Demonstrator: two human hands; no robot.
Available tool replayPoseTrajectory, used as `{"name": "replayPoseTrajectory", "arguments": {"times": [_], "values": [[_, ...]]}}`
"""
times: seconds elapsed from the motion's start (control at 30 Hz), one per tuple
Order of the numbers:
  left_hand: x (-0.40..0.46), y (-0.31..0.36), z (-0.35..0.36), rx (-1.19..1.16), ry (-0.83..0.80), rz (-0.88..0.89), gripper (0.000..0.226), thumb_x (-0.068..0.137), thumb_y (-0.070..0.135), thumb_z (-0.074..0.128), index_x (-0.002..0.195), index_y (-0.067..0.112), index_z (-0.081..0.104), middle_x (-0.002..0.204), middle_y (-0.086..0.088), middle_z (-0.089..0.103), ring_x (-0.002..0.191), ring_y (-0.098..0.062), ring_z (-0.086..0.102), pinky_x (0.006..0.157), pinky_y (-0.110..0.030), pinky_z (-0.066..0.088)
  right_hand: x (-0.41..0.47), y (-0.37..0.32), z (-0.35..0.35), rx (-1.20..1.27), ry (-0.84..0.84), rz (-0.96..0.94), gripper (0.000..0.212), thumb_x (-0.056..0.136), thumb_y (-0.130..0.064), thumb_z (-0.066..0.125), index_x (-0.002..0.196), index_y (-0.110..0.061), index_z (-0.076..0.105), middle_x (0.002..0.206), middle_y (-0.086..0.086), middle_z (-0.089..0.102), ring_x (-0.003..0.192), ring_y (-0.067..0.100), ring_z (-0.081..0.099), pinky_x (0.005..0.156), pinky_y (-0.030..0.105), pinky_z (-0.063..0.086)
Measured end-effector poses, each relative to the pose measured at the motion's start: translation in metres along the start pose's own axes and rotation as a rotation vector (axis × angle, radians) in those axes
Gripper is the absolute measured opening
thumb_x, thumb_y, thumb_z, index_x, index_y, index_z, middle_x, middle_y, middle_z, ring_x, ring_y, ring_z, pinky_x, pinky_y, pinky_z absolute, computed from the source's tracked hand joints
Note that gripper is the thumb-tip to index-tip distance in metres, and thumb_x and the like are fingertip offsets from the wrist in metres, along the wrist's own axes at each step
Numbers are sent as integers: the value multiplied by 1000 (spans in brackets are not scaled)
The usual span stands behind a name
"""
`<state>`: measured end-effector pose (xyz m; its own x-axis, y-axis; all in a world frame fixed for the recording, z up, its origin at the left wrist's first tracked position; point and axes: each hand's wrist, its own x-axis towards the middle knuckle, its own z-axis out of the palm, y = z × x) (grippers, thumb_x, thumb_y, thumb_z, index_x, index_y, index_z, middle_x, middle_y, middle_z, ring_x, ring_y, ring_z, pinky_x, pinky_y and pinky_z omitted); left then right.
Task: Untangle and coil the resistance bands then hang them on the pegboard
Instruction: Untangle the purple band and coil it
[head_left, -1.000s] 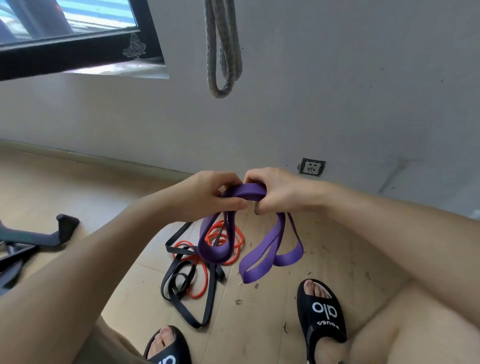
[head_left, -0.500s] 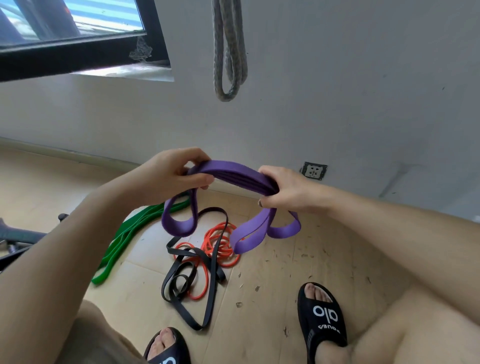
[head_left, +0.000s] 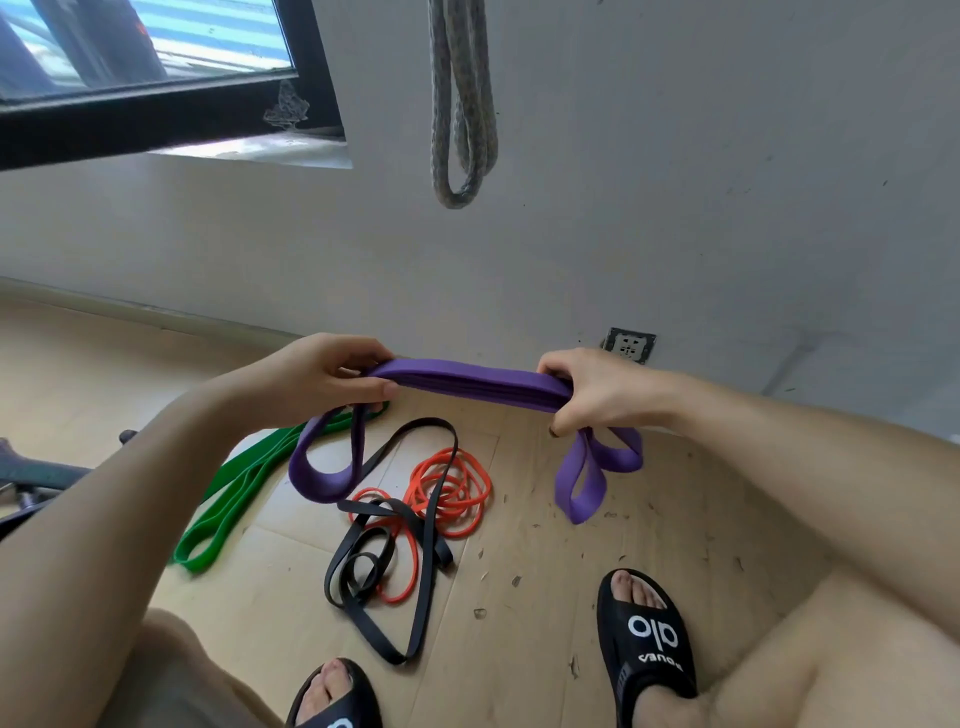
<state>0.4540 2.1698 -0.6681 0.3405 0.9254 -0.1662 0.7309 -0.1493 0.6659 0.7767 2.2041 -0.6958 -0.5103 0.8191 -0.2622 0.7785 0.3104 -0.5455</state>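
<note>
A purple resistance band (head_left: 467, 383) is folded into several layers and stretched level between my hands. My left hand (head_left: 327, 376) pinches its left end, and a purple loop hangs below that hand. My right hand (head_left: 597, 395) grips the right end, with two short loops hanging under it. On the floor below lie a green band (head_left: 234, 493), a tangled orange band (head_left: 457, 488) and a black band (head_left: 415, 571) crossing over the orange one. A grey band (head_left: 462, 104) hangs on the wall above, its top out of frame.
A white wall with a power socket (head_left: 629, 345) stands ahead. A dark-framed window (head_left: 156, 104) is at the upper left. My feet in black slides (head_left: 644, 639) stand on the wooden floor. Dark equipment (head_left: 31, 473) sits at the far left.
My hands have moved apart, drawing the folded purple band out into a level strip. The hanging loops have shortened. The green band on the floor has come into sight.
</note>
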Motion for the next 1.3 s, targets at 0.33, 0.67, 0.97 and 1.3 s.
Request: {"name": "replayPoseTrajectory", "arguments": {"times": [0.33, 0.67, 0.97, 1.3], "values": [[-1, -12, -4, -18, 34, -32, 13, 96, 28, 70, 109, 26, 72, 83, 12, 75, 77, -5, 69, 77, -27, 53, 1, 7, -1, -46, 67, 16, 27, 75, -21, 80, 89, -25, 58, 79, -2, 66, 68, 16, 62, 59, 31, 47], [5, -21, -1, 37, 31, -22, 9, 96, 28, 70, 105, 31, 70, 78, 18, 71, 67, 2, 62, 64, -14, 44, 0, 15, -2, -147, -9, 48, 24, 76, -5, 63, 82, -22, 48, 76, 0, 56, 64, 16, 51, 56, 29, 37], [-4, -37, -1, 6, 8, -82, 48, 71, 72, 71, 98, 32, 71, 67, 17, 66, 59, 2, 56, 59, -14, 42, -4, 33, -6, -71, -34, 65, 28, 79, -3, 58, 89, -28, 52, 86, 2, 62, 79, 23, 59, 65, 36, 45], [-12, -62, -1, -101, -72, -130, 83, 43, 99, 64, 101, 41, 74, 78, 7, 71, 70, -4, 61, 67, -19, 46, -7, 38, -4, -122, -132, 92, 20, 88, -7, 60, 99, -25, 59, 84, 4, 64, 73, 20, 60, 60, 34, 48]]}}
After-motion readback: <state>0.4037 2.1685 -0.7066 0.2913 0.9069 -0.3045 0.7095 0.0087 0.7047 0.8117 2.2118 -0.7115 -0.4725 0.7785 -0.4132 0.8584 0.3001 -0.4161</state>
